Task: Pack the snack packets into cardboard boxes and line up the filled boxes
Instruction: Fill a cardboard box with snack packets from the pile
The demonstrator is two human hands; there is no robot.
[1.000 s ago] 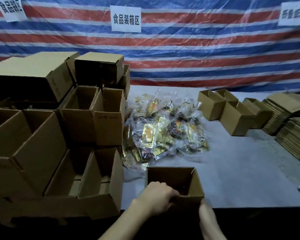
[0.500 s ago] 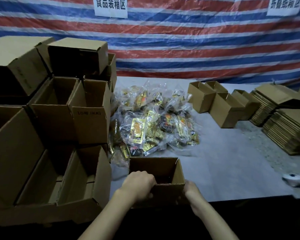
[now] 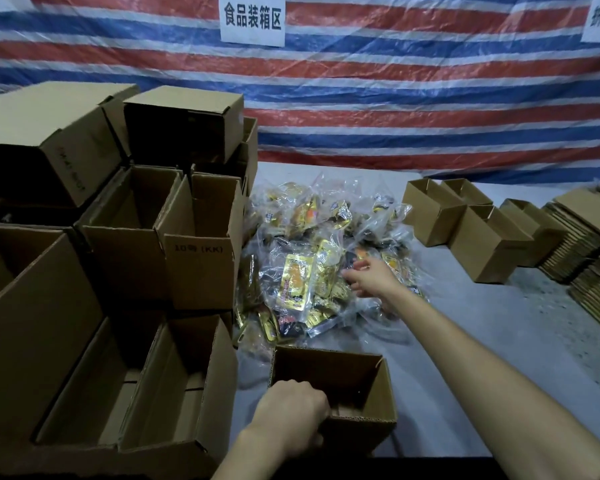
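Snack packets, crinkled clear plastic bags with gold, yellow and black printing, lay in a loose heap near the middle of the flat grey table. At 6 o'clock from the heap, by the near table edge, stood a small open brown cardboard box, upright, with its top flaps open.

The left hand gripped this box at its 7 o'clock corner. Its fingers were curled together over the rim and down inside, with the tips hidden. The right hand was stretched out over the 3 o'clock side of the snack packets, palm down, with the fingers loosely spread and slightly bent. Whether the fingertips touched the wrapping could not be told.

At 9 o'clock from the heap rose a tall stack of larger open brown cardboard cartons, right against the heap's edge, some tipped on their sides. At 2 o'clock sat a cluster of small open-topped brown boxes. Just beside them, at 3 o'clock, were piles of flattened brown cardboard sheets. At 12 o'clock, behind the table, hung a red, white and blue striped plastic tarpaulin bearing a white paper sign with black characters.
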